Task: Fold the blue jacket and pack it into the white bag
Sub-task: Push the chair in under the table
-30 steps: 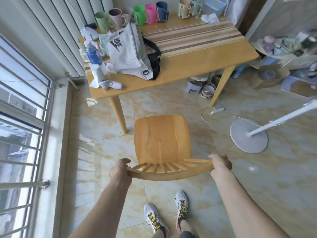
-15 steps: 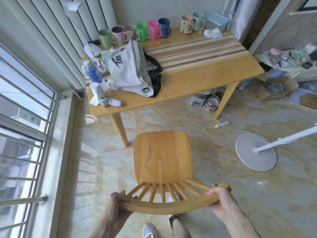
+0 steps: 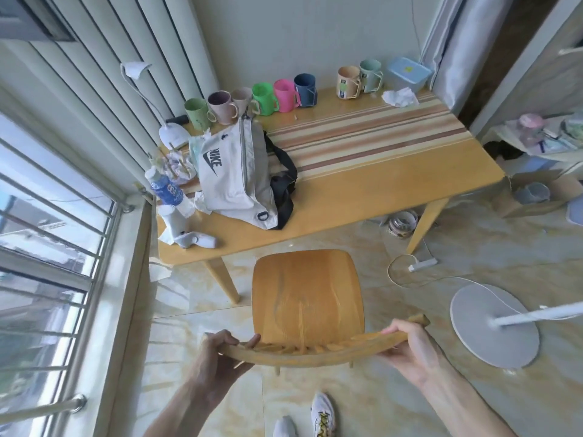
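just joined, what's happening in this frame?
A person stands behind a wooden chair and grips the top rail of its back with both hands: left hand at one end, right hand at the other. The chair faces a wooden table. On the table lies the white bag, zipped shut, beside a row of mugs and a water bottle. No blue jacket is in view, so folding and packing have not begun.

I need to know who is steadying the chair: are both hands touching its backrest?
Touching. The head view shows the left hand and right hand each wrapped around an end of the wooden chair top rail.
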Demonstrator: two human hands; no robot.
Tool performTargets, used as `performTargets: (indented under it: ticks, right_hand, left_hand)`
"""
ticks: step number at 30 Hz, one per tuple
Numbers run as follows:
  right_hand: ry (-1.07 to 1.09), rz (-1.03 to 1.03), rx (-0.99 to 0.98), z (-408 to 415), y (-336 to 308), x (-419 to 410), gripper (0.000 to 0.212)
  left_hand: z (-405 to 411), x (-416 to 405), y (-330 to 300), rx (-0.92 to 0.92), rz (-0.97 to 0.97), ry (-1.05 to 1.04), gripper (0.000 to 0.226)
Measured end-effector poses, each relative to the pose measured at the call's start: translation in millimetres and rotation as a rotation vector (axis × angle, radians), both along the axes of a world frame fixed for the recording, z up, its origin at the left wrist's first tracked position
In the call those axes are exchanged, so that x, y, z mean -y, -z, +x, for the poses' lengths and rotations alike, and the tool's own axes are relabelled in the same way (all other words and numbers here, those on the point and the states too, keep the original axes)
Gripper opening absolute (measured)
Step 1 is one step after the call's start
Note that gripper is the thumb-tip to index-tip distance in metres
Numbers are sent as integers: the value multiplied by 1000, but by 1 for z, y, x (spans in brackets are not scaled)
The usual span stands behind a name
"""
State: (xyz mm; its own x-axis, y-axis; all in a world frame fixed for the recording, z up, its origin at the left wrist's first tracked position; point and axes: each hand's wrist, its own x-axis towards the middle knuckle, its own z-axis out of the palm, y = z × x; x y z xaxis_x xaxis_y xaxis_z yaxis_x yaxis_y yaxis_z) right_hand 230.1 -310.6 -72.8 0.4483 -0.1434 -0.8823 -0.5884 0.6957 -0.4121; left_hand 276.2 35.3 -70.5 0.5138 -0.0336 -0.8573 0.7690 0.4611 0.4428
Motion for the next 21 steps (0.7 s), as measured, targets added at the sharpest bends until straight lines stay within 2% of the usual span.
performTargets:
  ticks: [9,15,17,21]
  right_hand:
    - [-42,-57,69,126,0,49,13]
    - [1,-43,99,214,12,88,26]
    - [5,-29,91,237,21,100,38]
    - [1,-41,63,271,33,112,35]
  left_hand:
    - [105,56,8,25,-27,-48,26]
    - [171,98,16,22,-102,-106,28]
    - [191,109,21,17,-122,-117,29]
    - [217,123,34,12,-122,-154,28]
